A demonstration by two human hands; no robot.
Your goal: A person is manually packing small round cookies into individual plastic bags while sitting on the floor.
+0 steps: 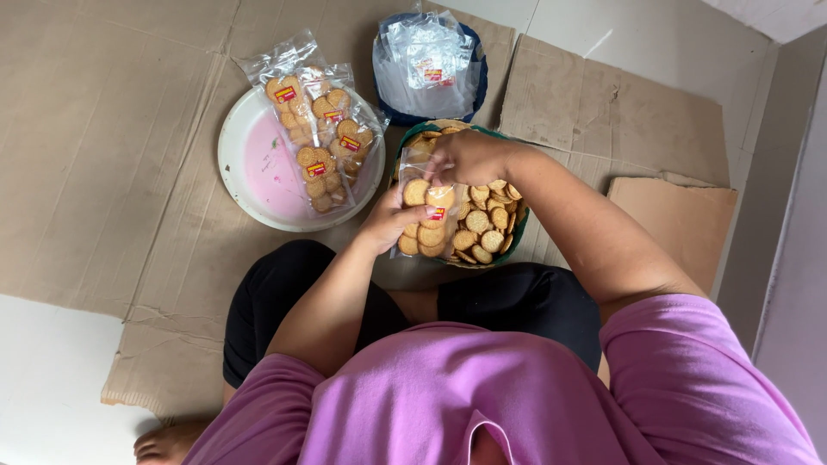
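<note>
Purple-shirted person packing round biscuits on flattened brown cardboard [129,172].
Left hand [388,220] grips clear plastic biscuit bag [422,215]; right hand [469,155] pinches its top above green biscuit basket [508,241].

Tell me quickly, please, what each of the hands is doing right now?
Left hand: closed on the clear bag of biscuits.
Right hand: at the bag's top; grip cannot be told.

Right hand [465,155]: fingertips hidden inside clear bag [424,211]. Green basket [517,226]: rim mostly covered by biscuits [484,226] and arms. Bare foot [168,445]: cut off at bottom edge.
</note>
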